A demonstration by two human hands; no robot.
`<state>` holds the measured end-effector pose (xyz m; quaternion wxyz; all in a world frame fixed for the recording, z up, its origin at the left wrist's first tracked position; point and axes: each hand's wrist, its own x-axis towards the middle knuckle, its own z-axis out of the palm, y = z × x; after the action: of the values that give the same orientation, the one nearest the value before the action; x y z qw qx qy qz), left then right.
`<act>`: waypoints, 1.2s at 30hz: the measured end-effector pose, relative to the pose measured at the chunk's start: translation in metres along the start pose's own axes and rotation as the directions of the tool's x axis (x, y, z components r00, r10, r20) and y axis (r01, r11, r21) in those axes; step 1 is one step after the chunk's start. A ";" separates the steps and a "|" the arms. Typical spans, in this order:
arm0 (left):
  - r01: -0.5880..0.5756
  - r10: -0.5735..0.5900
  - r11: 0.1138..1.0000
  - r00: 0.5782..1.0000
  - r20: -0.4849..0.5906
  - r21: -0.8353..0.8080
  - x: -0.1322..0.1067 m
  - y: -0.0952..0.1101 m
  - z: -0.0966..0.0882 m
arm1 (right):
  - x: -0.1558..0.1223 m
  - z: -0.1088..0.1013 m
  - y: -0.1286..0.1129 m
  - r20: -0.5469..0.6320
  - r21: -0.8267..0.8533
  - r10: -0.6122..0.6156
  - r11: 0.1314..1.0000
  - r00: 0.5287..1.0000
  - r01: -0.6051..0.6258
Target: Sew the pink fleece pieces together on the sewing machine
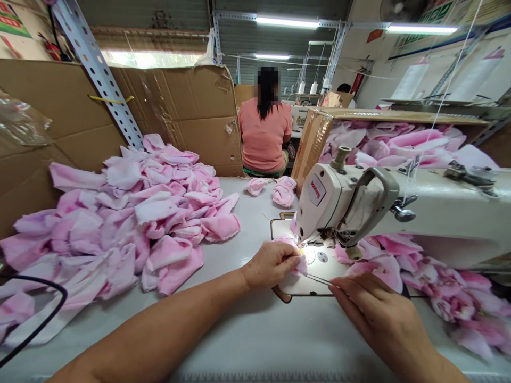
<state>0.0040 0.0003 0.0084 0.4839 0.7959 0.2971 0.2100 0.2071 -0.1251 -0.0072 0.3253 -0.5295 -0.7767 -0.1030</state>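
At the sewing machine (431, 199), my left hand (269, 264) pinches a small pink fabric piece (302, 266) beside the lit needle area. The fingertips press the cloth against the metal needle plate (315, 287). From the right, my right hand (379, 308) grips a pair of thin metal tweezers (318, 279), whose tips reach the near edge of that same piece. The exact contact of the tips is too small to make out. More pink and white pieces (377, 266) lie under the machine arm, just beyond my right hand.
A large heap of pink fabric pieces (120, 213) covers the table's left side, against cardboard (179, 117). Two small bundles (283, 191) lie behind the machine. A cardboard box (311, 143) of fabric stands behind it. A person in a salmon top (265, 135) sits ahead, facing away.
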 end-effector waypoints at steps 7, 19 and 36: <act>-0.067 0.067 0.998 0.998 -0.004 0.021 0.003 -0.009 0.001 | 0.004 0.003 -0.013 0.541 0.421 0.554 0.473 0.633 -0.774; 0.201 -0.185 0.920 0.980 0.080 -0.335 -0.003 0.002 0.005 | 0.008 0.024 -0.036 0.521 0.458 0.500 0.520 0.692 -0.721; -0.120 0.139 0.981 0.983 -0.118 0.155 -0.001 0.000 0.004 | 0.010 0.012 -0.031 0.571 0.511 0.558 0.332 0.602 -0.793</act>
<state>0.0057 -0.0029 0.0071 0.3890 0.8320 0.2897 0.2692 0.1724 -0.1240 -0.0044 0.3992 -0.6382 -0.4895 0.4403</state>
